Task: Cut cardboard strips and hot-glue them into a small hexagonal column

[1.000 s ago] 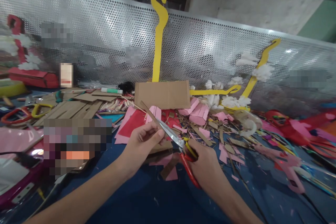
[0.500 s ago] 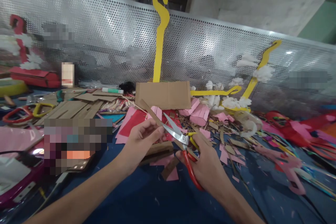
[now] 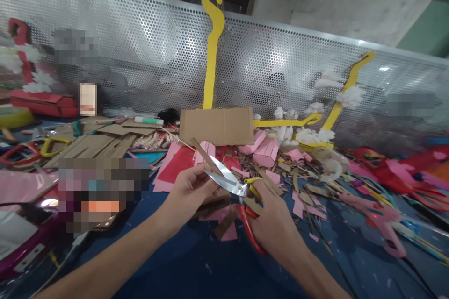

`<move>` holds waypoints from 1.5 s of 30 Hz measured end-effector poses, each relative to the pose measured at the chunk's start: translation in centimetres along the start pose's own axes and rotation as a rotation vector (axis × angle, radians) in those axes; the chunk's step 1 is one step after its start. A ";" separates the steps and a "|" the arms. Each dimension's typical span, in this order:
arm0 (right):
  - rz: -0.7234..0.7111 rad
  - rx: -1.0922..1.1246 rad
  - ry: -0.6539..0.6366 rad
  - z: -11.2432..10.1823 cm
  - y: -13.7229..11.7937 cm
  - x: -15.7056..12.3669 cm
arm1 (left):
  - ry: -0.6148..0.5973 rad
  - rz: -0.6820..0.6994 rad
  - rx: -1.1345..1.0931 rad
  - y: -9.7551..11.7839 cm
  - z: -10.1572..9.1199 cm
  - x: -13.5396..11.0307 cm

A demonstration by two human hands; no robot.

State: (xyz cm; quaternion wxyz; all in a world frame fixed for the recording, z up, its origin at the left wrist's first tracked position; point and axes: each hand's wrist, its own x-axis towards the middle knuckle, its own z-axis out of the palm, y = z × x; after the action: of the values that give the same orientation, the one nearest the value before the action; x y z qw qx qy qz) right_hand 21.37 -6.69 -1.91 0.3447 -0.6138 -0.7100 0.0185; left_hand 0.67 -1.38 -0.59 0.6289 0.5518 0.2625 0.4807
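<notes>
My left hand (image 3: 191, 191) pinches a narrow brown cardboard strip (image 3: 202, 150) that slants up and to the left. My right hand (image 3: 275, 224) grips scissors (image 3: 234, 186) with one red and one yellow handle. Their steel blades are spread apart and sit around the strip, just beside my left fingertips. Both hands hover low over a dark blue table (image 3: 196, 266), above a few pink and brown offcuts (image 3: 226, 229).
A cardboard box (image 3: 216, 126) and pink folded pieces (image 3: 265, 149) lie behind the hands. Yellow hook shapes (image 3: 213, 42) with white cotton tufts (image 3: 308, 133) lean on a perforated metal screen (image 3: 140, 56). Cardboard sheets (image 3: 94, 145) lie left, red and pink scraps (image 3: 386, 173) right.
The scissor blades were nearly shut along the strip a second ago and are now spread wide around it. The right hand has shifted slightly left and up. The left hand keeps its pinch.
</notes>
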 end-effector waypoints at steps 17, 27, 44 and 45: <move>-0.007 -0.004 -0.001 0.0 0.2 0.0 | -0.009 -0.007 0.019 0.1 -0.1 0.0; -0.001 0.027 -0.008 -0.1 0.4 0.1 | -0.037 0.098 0.022 0.4 0.0 0.2; -0.021 0.013 0.007 -0.5 0.6 0.3 | 0.052 0.199 0.196 0.3 -0.5 0.1; -0.018 0.009 0.006 -0.5 0.6 0.3 | 0.048 0.204 0.200 0.2 -0.5 0.1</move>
State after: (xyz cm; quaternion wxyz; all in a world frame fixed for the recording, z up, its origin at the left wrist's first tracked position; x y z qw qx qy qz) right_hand 22.14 -6.44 -1.70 0.3496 -0.6059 -0.7144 0.0165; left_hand 0.20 -1.11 -0.49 0.5124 0.6238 0.2666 0.5265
